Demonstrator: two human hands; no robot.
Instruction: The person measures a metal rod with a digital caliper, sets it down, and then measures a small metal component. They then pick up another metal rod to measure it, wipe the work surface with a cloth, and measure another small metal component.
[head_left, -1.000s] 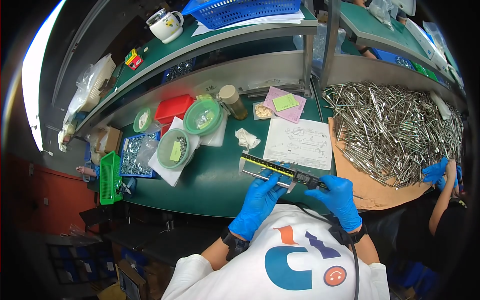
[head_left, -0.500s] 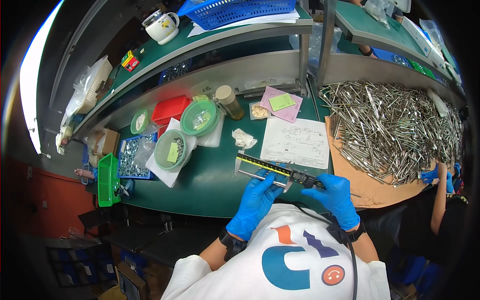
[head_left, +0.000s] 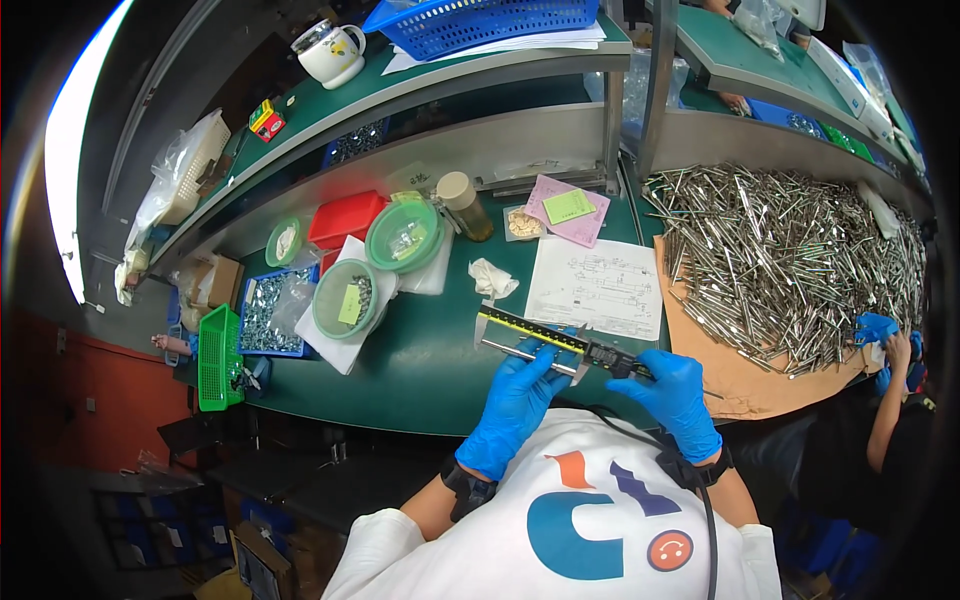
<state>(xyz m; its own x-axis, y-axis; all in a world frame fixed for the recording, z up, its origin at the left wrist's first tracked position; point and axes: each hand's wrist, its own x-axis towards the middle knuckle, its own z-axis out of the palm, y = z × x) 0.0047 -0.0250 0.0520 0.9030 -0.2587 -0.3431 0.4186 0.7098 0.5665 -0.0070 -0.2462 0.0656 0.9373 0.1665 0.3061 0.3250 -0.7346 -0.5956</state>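
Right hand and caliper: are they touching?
Touching: the head view shows the right hand holding the caliper by its right end, thumb against its near side.

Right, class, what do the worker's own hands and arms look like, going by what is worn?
The left hand and right hand wear bright blue gloves. Black wristbands circle both wrists. The sleeves are white and short. A black cable passes beside the right wrist.
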